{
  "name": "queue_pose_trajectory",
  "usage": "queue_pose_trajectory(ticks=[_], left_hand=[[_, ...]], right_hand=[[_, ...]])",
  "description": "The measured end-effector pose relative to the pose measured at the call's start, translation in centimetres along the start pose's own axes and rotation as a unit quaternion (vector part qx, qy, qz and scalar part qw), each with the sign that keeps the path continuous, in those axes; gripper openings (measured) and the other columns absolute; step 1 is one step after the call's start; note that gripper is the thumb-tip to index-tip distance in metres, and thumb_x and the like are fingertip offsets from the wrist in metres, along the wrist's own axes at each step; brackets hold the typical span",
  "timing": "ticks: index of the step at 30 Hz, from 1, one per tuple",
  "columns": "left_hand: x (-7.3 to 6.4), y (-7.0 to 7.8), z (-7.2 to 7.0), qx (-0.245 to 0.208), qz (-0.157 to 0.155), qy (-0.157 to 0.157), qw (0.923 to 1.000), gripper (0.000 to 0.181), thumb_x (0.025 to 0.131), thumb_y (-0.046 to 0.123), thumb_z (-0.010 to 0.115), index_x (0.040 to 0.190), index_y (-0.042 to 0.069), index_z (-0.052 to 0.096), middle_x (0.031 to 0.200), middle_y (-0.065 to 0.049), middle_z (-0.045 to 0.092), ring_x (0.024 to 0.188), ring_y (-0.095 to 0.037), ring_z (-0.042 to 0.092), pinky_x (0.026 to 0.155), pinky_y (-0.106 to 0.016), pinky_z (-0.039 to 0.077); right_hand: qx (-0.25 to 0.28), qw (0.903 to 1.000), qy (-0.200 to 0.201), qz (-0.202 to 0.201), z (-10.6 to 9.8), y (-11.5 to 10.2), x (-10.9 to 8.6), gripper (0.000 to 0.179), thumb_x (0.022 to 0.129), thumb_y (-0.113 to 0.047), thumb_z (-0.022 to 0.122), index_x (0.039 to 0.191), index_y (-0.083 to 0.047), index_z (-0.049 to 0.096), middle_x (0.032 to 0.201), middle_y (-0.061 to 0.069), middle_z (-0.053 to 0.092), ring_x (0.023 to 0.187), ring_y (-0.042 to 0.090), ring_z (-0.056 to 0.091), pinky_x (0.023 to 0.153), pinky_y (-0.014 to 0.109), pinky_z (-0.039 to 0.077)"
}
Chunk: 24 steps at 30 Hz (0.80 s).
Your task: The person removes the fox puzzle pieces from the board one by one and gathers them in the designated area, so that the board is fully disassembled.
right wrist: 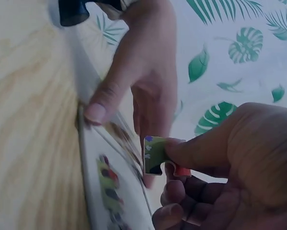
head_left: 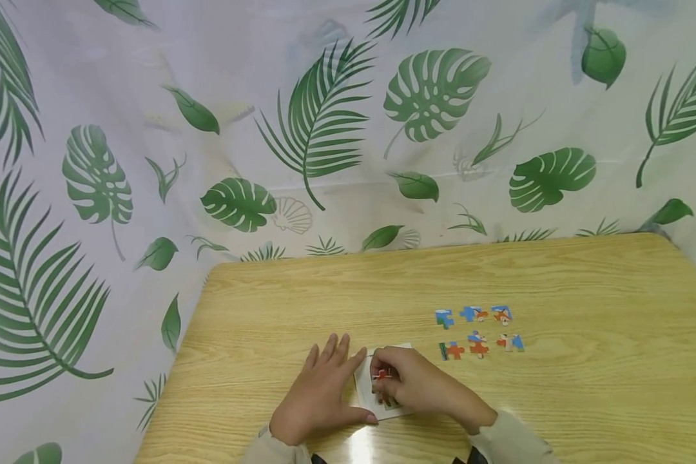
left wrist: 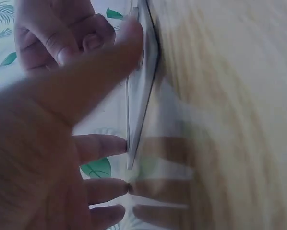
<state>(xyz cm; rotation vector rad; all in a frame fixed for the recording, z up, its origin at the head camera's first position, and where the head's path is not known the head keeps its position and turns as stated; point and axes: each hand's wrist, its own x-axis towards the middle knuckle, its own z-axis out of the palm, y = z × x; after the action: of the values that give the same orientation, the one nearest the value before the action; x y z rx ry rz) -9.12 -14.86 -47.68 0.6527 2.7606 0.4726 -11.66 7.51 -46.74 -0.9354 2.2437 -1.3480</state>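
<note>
A white puzzle tray (head_left: 364, 388) lies on the table between the two hands, with joined picture pieces (right wrist: 109, 187) inside its frame. My left hand (head_left: 320, 396) rests at the tray's left side, fingers stretched out and thumb along the near edge; in the left wrist view its fingertips touch the board's side. Thumb and fingers of my right hand (head_left: 420, 380) pinch a jigsaw piece (right wrist: 155, 155) over the tray. Green, with small flowers and a red part, this piece is tilted in the right wrist view. The right hand hides part of the tray in the head view.
Two rows of loose jigsaw pieces lie right of the tray on the wooden table (head_left: 267, 303), among them a blue-and-orange one (head_left: 501, 314) and a red one (head_left: 477, 348). A leaf-patterned cloth (head_left: 348, 232) hangs behind the table and along its left side.
</note>
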Motion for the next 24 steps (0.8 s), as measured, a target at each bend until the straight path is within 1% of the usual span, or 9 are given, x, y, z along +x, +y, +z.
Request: queue_pose_trajectory(ticks=[4,7,9,11,13,15,19,22,24], left_hand=[[-0.1,0.1,-0.3,0.017,-0.001,0.006,0.9998,0.106,0.074,0.066,0.082,0.158,0.012,0.044,0.168,-0.021,0.02,0.156,-0.042,0.014,0.12,-0.066,0.018],[-0.2,0.2,-0.7,0.008,-0.006,-0.001,0.9999,0.109,0.074,0.064,0.084,0.158,0.009,0.043,0.169,-0.021,0.018,0.156,-0.042,0.012,0.121,-0.065,0.016],[-0.2,0.2,-0.8,0.003,-0.005,0.0,1.0,0.111,0.073,0.067,0.083,0.159,0.009,0.041,0.169,-0.02,0.017,0.156,-0.042,0.011,0.121,-0.065,0.016],[0.0,0.2,-0.7,0.01,-0.003,0.006,0.9999,0.113,0.071,0.07,0.082,0.16,0.012,0.041,0.169,-0.019,0.018,0.156,-0.041,0.012,0.121,-0.065,0.016],[0.2,0.2,-0.6,0.019,0.002,0.013,0.9997,0.114,0.069,0.071,0.082,0.16,0.015,0.041,0.169,-0.018,0.019,0.156,-0.04,0.013,0.121,-0.064,0.016],[0.4,0.0,-0.5,0.029,0.005,0.018,0.9994,0.114,0.067,0.07,0.084,0.158,0.016,0.044,0.169,-0.018,0.021,0.156,-0.041,0.015,0.121,-0.065,0.017],[0.1,-0.4,-0.6,0.016,-0.001,0.009,0.9998,0.112,0.066,0.064,0.088,0.158,0.015,0.045,0.169,-0.015,0.023,0.155,-0.041,0.017,0.119,-0.068,0.018],[-0.2,-0.4,-0.8,-0.003,-0.006,-0.004,1.0,0.111,0.067,0.06,0.09,0.158,0.015,0.045,0.168,-0.012,0.027,0.154,-0.041,0.02,0.118,-0.07,0.02],[-0.3,-0.4,-1.0,-0.01,-0.006,-0.01,0.9999,0.11,0.068,0.059,0.09,0.158,0.015,0.045,0.168,-0.011,0.028,0.154,-0.04,0.022,0.117,-0.069,0.021]], right_hand=[[0.0,0.9998,0.017,0.006,-1.4,0.5,-0.8,0.011,0.098,-0.004,0.068,0.092,-0.011,0.062,0.08,-0.005,0.056,0.071,0.008,0.049,0.062,0.024,0.044],[-0.01,0.9994,0.032,0.014,-2.7,1.2,-1.8,0.01,0.099,-0.007,0.068,0.093,-0.012,0.063,0.08,-0.005,0.054,0.071,0.008,0.048,0.063,0.024,0.042],[-0.017,0.999,0.04,0.014,-3.5,1.7,-2.5,0.008,0.1,-0.008,0.068,0.095,-0.013,0.064,0.08,-0.005,0.056,0.07,0.008,0.049,0.062,0.025,0.043],[-0.023,0.9986,0.047,0.011,-4.3,2.1,-3.1,0.007,0.1,-0.01,0.068,0.096,-0.014,0.065,0.08,-0.005,0.058,0.069,0.008,0.05,0.061,0.025,0.044],[-0.031,0.9981,0.05,0.016,-5.1,2.4,-3.6,0.005,0.101,-0.01,0.067,0.098,-0.013,0.066,0.082,-0.004,0.061,0.069,0.007,0.051,0.061,0.025,0.046],[-0.037,0.9979,0.048,0.024,-5.8,2.6,-4.1,0.004,0.101,-0.008,0.066,0.1,-0.012,0.067,0.084,-0.003,0.063,0.069,0.008,0.052,0.062,0.026,0.046],[-0.039,0.9978,0.04,0.036,-6.4,3.5,-5.3,0.006,0.1,-0.004,0.066,0.105,-0.007,0.067,0.086,-0.004,0.062,0.072,0.008,0.053,0.062,0.026,0.047],[-0.038,0.9979,0.041,0.032,-6.4,4.2,-6.0,0.011,0.097,-0.001,0.07,0.104,-0.005,0.062,0.084,-0.003,0.06,0.072,0.008,0.054,0.061,0.025,0.049],[-0.052,0.9968,0.048,0.036,-6.2,4.5,-6.4,0.018,0.093,-0.001,0.074,0.101,-0.005,0.058,0.083,-0.003,0.057,0.071,0.007,0.052,0.061,0.024,0.049]])
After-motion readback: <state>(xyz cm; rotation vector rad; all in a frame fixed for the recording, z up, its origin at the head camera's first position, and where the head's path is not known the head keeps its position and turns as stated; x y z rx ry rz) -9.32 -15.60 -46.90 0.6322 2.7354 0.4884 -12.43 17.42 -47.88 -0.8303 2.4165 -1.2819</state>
